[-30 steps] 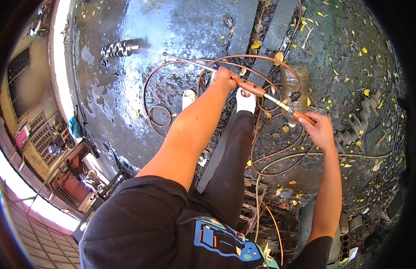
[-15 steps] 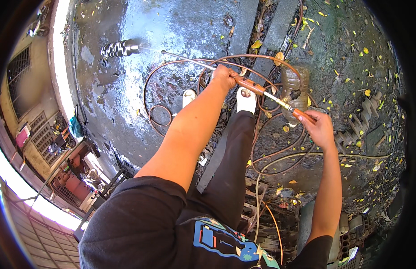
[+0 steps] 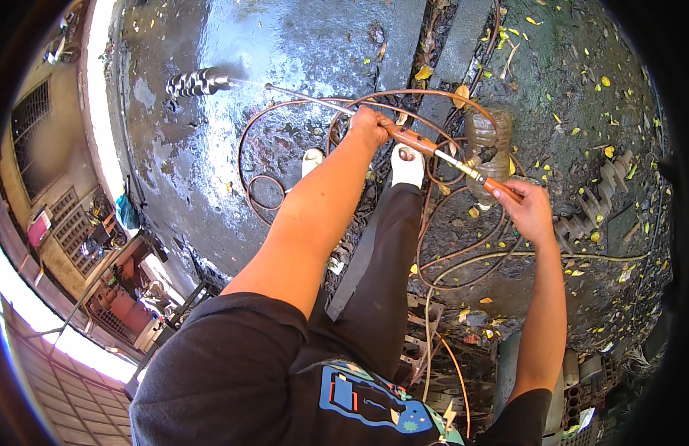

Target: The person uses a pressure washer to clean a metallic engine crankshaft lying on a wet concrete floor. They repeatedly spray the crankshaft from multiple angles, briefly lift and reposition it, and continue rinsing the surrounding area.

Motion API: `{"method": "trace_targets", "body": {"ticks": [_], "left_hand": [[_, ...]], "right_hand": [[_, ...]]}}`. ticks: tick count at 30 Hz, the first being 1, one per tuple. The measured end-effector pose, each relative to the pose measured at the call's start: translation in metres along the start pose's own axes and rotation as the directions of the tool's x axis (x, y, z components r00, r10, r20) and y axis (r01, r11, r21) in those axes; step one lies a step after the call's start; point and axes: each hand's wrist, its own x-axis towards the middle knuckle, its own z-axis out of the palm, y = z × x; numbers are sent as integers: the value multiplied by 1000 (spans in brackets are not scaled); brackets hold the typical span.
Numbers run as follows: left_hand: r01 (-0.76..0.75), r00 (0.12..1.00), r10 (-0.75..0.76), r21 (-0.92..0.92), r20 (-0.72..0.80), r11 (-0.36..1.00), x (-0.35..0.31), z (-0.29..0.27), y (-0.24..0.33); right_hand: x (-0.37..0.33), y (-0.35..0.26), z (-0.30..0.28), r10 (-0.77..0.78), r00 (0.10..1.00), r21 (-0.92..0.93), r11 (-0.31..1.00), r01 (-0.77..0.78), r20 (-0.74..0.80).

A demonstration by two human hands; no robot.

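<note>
Apparently, spraying is the step in hand: the spray lance (image 3: 415, 140) calls for steady aim at the banded cylinder (image 3: 196, 82) beyond its tip (image 3: 269, 87). Around the lance, 2 hands are closed, the left hand (image 3: 372, 126) forward, the right hand (image 3: 524, 208) rearward. Mist (image 3: 233, 73) blurs the cylinder's near end; left fingers are mostly hidden.

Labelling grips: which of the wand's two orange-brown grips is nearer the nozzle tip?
The front grip, at the left hand. The rear grip, held in the right hand, sits farther back along the wand.
</note>
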Motion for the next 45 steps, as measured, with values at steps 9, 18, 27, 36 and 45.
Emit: {"method": "trace_targets", "body": {"ticks": [9,18,27,36,45], "left_hand": [[11,1000,-11,49,15,999,1,-2,2],[21,999,-22,32,32,999,-1,-2,4],[16,999,-17,40,28,999,3,-2,6],[10,999,-13,69,33,998,10,-5,8],[20,998,-24,52,62,998,14,-11,5]], "right_hand": [[2,2,1,-6,1000,-11,1000,7,16],[3,2,2,10,1000,-13,1000,-10,28],[6,2,2,29,999,-20,999,-28,41],[6,1,5,-19,1000,-8,1000,19,11],[3,4,7,-39,999,-17,999,38,-21]]}}
